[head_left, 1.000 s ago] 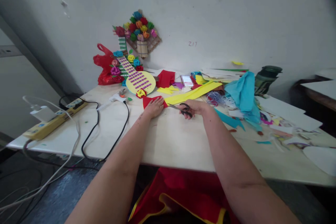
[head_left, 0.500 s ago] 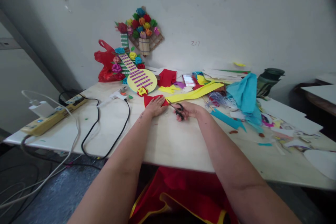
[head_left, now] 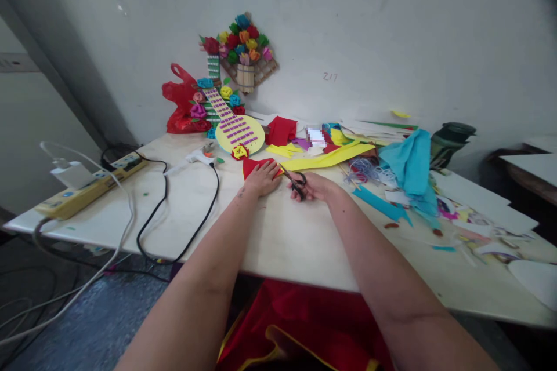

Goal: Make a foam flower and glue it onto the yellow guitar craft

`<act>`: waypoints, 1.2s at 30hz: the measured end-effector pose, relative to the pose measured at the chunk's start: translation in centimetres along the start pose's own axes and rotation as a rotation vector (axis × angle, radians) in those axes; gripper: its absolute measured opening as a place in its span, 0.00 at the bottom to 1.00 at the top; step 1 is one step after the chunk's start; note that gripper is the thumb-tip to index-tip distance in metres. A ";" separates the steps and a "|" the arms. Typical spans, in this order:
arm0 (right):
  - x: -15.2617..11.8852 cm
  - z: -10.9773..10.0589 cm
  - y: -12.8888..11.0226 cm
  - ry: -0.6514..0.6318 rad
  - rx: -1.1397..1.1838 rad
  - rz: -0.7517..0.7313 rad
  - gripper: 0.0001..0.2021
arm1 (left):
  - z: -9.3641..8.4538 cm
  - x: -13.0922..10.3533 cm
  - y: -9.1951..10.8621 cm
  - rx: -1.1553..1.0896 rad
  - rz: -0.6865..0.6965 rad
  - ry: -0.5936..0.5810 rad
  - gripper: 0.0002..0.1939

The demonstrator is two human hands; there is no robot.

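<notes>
My left hand (head_left: 264, 178) lies flat, fingers stretched, over a red piece of paper or cloth (head_left: 249, 167) on the table; a thin yellow strip shows at its right end. In my right hand (head_left: 314, 185) is a pair of scissors (head_left: 297, 183) with dark handles, blades pointing up and left at the fingertips of my left hand. Whether the blades touch the red piece, I cannot tell. Just beyond the hands a long yellow strip (head_left: 331, 157) stretches to the right. A round yellow guitar-shaped craft (head_left: 260, 138) with purple bars stands behind the red piece.
A white glue gun (head_left: 201, 156) with a black cord lies left, near a yellow power strip (head_left: 93, 190). Paper flowers (head_left: 243, 40) and a red plastic bag (head_left: 183, 95) are at the back. Blue crepe paper (head_left: 408, 162), yarn, scraps and a dark bottle (head_left: 450, 142) are right.
The whole view has shifted slightly, so the scene sits a little farther right. My left hand still lies on the red piece, and the scissors stay beside it in my right hand.
</notes>
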State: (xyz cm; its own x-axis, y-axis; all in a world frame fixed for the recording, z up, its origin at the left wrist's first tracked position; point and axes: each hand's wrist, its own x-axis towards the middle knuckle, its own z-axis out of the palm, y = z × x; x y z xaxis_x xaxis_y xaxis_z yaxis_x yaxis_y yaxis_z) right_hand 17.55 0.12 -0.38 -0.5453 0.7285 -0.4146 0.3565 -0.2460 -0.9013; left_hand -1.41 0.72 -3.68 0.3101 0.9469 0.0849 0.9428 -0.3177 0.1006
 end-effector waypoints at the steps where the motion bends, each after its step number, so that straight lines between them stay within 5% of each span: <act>1: 0.0 0.0 0.0 0.004 0.000 -0.001 0.23 | 0.0 0.0 0.0 -0.001 0.001 0.002 0.32; 26: -0.4 0.5 -0.2 0.050 0.028 -0.013 0.23 | 0.0 0.1 -1.0 0.012 0.027 -0.083 0.29; 36: 0.1 0.5 0.2 0.059 0.025 -0.020 0.25 | 0.3 0.2 -0.2 -0.007 -0.025 -0.026 0.29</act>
State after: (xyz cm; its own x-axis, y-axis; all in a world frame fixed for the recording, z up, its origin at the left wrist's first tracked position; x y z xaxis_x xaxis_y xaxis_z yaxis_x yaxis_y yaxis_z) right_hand 17.20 -0.11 -0.64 -0.5065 0.7697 -0.3887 0.3264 -0.2460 -0.9126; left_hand -1.53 1.01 -3.95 0.2897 0.9554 0.0564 0.9495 -0.2943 0.1089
